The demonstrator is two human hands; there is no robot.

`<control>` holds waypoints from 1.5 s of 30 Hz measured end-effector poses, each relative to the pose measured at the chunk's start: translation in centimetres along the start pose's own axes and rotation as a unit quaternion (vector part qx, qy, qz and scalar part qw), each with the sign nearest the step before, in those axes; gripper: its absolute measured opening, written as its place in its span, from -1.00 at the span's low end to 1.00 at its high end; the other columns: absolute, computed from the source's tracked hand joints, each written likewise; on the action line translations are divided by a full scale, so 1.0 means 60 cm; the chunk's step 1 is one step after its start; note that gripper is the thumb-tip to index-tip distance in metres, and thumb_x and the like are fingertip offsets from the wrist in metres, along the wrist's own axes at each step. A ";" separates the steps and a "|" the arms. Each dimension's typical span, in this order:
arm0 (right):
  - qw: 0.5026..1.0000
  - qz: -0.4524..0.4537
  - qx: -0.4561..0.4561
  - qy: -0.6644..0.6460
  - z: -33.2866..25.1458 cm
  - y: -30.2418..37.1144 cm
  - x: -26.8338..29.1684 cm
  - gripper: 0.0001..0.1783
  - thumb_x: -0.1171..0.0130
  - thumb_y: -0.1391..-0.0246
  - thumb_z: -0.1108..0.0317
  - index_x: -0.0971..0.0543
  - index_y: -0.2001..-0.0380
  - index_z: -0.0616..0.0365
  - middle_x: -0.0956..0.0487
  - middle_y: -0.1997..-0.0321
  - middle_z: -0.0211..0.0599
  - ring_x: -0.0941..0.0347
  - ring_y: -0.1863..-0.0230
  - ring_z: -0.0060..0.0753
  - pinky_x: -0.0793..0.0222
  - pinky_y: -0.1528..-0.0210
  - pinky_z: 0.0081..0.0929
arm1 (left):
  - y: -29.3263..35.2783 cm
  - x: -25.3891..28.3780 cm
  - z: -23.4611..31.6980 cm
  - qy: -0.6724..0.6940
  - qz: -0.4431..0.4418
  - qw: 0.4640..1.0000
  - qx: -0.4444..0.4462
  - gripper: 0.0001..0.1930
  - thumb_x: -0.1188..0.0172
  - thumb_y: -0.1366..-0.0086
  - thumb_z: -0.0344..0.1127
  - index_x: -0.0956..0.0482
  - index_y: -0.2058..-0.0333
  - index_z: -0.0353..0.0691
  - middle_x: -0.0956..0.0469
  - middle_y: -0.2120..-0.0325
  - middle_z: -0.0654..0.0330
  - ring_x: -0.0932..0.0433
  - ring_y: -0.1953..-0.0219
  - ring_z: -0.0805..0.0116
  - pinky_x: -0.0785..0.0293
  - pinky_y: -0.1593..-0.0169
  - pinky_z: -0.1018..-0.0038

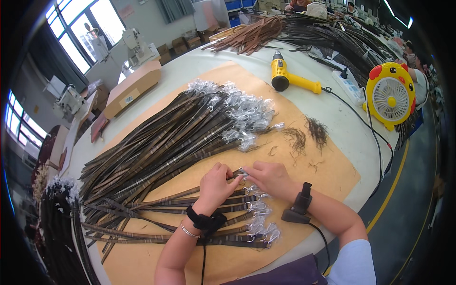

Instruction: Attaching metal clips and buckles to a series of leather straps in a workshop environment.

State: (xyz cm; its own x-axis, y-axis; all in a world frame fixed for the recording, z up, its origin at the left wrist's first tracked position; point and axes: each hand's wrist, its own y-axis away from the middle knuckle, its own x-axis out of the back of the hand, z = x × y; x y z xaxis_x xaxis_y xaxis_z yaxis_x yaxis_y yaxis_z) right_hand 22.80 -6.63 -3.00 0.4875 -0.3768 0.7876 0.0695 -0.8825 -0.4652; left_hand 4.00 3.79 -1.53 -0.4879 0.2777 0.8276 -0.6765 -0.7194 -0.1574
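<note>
Workroom with tall windows (80,35) at the far left, a sewing machine (135,42) standing near them. Along the near left edge of the white table (240,54), a bundle of dark straps (59,228) hangs downward. Farther right, a long cardboard box (135,88) lies on the tabletop. Next, on a sheet of brown paper (327,175), a large pile of striped straps (152,128) fans out, its clear-wrapped metal clips (249,114) gathered at the right end. Nearer the viewer, a row of separate straps (190,207) lies with clips likewise to the right. Above this row, at the middle of the paper, the left hand (216,186) and right hand (273,179) meet, fingertips closed together on the end of one strap (237,173); the fingers partly hide it. Black bands encircle both wrists. Right of the pile lie two tangles of dark thread (317,132); beyond them rests a yellow heat gun (294,78). At far right stands a yellow, animal-shaped fan (390,97).
</note>
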 end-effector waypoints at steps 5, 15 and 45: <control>1.000 -0.004 0.019 0.005 0.002 0.000 -0.003 -0.75 -0.23 -0.18 0.20 -0.61 0.13 0.06 -0.51 0.44 -0.32 -0.53 0.50 -0.20 -0.44 0.48 -0.27 | 0.001 -0.010 0.000 -0.040 0.017 0.999 -0.010 -0.82 -0.36 -0.16 -0.25 -0.62 0.44 -0.23 -0.58 0.45 0.16 -0.58 0.47 0.20 -0.50 0.35 0.32; 1.000 -0.002 0.012 -0.002 0.005 0.002 -0.008 -0.74 -0.21 -0.21 0.19 -0.62 0.11 0.06 -0.52 0.44 -0.32 -0.54 0.50 -0.20 -0.44 0.48 -0.27 | -0.003 -0.013 -0.019 0.116 -0.002 0.991 0.067 -0.87 -0.33 -0.16 -0.28 -0.68 0.39 -0.21 -0.65 0.50 0.24 -0.60 0.49 0.40 -0.49 0.38 0.45; 0.999 0.009 0.032 0.003 0.000 -0.004 -0.007 -0.84 -0.23 -0.16 0.27 -0.60 0.22 0.06 -0.50 0.49 -0.34 -0.54 0.52 -0.19 -0.43 0.52 -0.28 | 0.005 -0.011 -0.022 0.146 0.014 0.989 0.021 -0.91 -0.28 -0.23 -0.46 -0.58 0.33 -0.35 -0.58 0.47 0.21 -0.53 0.48 0.51 -0.42 0.40 0.58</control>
State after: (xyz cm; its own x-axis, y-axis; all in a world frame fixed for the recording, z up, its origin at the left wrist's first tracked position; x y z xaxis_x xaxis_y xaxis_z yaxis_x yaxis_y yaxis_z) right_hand 22.59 -6.26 -3.25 0.4836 -0.3952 0.7810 0.1158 -0.8556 -0.5046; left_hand 3.43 4.23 -2.84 -0.6484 0.4261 0.6308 -0.6407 -0.7530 -0.1500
